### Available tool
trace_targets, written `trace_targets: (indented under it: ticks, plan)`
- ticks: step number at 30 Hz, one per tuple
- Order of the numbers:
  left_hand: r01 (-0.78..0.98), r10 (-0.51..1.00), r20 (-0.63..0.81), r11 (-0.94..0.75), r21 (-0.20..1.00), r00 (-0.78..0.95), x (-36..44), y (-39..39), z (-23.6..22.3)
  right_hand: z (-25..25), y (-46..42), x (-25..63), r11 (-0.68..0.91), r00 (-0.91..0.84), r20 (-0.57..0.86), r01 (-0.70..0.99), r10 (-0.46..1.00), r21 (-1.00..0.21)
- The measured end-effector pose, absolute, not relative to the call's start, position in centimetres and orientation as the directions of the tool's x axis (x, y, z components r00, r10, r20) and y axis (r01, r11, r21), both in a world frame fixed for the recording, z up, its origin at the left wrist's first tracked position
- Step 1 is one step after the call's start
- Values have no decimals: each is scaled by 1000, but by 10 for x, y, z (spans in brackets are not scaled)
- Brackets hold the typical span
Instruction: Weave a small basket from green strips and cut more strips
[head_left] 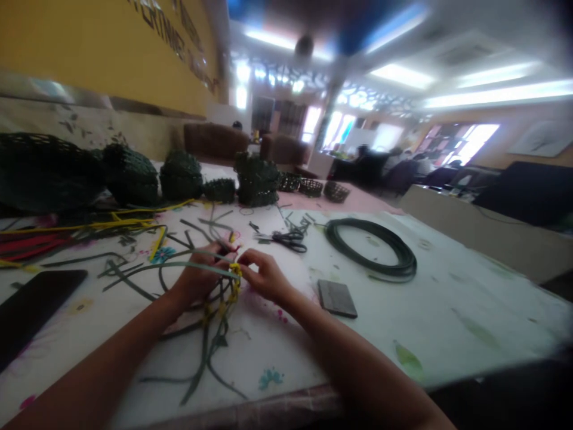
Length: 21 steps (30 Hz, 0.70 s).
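Observation:
Both hands meet over a small half-woven piece (235,283) of yellow and dark green strips, in the middle of the head view. My left hand (201,272) grips the weave from its left side, its fingers partly hidden behind green strips. On the other side, my right hand (264,275) pinches at the yellow edge with thumb and index finger. Long loose green strips (203,358) trail from the piece across the table toward me. A small red bit (236,248) shows near the left fingertips.
Black-handled scissors (289,240) lie beyond the hands. To the right are a coil of dark green strip (369,248) and a flat grey block (338,297). Several dark woven baskets (257,179) line the back. A black phone-like slab (40,304) and red strips (33,246) lie left.

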<state>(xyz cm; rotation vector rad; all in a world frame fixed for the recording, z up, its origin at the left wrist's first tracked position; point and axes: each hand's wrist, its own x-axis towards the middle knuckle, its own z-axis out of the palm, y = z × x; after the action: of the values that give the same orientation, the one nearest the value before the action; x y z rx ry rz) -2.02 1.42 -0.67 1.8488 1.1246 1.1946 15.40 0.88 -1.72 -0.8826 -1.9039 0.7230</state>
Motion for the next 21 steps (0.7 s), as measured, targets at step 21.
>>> trace_targets:
  ticks: [21]
  plan:
    - [138, 935, 138, -192, 972, 328, -23, 15, 4, -8, 16, 169, 892, -487, 750, 307, 448, -333]
